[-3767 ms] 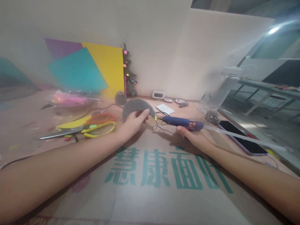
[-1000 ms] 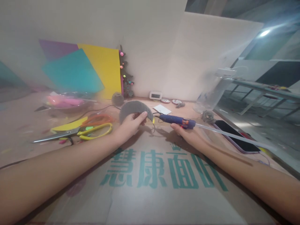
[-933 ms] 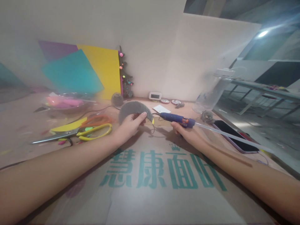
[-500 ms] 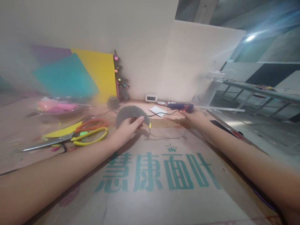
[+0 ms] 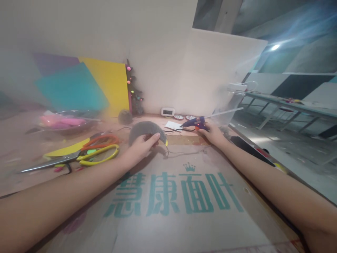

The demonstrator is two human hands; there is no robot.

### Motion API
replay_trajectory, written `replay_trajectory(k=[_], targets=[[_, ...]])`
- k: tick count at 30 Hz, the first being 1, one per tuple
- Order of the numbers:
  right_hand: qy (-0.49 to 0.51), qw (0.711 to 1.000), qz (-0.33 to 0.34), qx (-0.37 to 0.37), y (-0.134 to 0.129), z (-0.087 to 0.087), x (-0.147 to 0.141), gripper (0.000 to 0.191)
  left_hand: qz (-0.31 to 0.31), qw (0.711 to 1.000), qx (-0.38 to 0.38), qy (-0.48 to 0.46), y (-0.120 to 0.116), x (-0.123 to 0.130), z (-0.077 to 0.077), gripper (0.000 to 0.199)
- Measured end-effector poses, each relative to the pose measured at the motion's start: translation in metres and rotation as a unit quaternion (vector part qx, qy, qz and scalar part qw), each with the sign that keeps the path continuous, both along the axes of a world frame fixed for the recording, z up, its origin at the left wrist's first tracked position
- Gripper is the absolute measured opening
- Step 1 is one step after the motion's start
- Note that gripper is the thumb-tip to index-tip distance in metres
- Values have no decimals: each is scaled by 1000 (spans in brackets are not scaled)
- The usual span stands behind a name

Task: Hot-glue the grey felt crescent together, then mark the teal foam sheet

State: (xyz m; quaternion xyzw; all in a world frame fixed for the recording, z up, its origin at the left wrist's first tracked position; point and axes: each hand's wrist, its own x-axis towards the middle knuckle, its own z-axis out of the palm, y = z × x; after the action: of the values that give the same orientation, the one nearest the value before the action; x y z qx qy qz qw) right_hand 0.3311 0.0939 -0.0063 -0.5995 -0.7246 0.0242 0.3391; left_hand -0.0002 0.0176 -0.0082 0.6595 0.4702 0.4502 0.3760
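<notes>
My left hand (image 5: pixel 144 144) is closed on a grey, fuzzy, curved piece (image 5: pixel 146 129) with a yellow edge, thumb on top and fingers hidden behind it. A thin dark strand hangs from its right end. Farther back on the right, my right hand (image 5: pixel 212 134) is wrapped round the handle of a blue hot glue gun (image 5: pixel 191 122). A small red light glows on the gun, and a long clear glue stick (image 5: pixel 223 112) sticks out of its rear. The nozzle points down left, close over a white paper square (image 5: pixel 172 125).
Scissors with orange and yellow handles (image 5: pixel 98 154) lie left beside a yellow scrap (image 5: pixel 67 148). Behind them is a clear bowl (image 5: pixel 88 121) with pink pieces. A grey ball (image 5: pixel 125 116), a small white digital clock (image 5: pixel 167 112) and coloured sheets (image 5: pixel 73 84) stand at the back.
My right hand has drawn the glue gun left and tilted its nozzle down toward the white paper, the glue stick's rear end rising. My left hand keeps its hold on the grey piece.
</notes>
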Motion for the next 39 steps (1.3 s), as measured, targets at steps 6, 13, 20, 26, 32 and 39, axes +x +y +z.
replay_trajectory(k=[6,13,20,26,32,39], targets=[[-4,1000,-5,8,2,-4,5,38,-5,1000,1,6,3,-2,-4,47],[26,999,-11,39,1,-6,1,39,-4,1000,1,4,1,-1,-2,47],[87,976,-123,154,-13,1,-3,25,-4,1000,-3,2,1,-1,-3,47],[85,989,3,118,-55,29,-45,29,1,1000,-8,0,-1,0,-1,46],[-104,971,213,-12,-110,30,-100,31,7,1000,15,-6,-6,1,3,44],[-300,866,357,181,-127,23,-107,28,23,998,8,-64,-8,2,7,48]])
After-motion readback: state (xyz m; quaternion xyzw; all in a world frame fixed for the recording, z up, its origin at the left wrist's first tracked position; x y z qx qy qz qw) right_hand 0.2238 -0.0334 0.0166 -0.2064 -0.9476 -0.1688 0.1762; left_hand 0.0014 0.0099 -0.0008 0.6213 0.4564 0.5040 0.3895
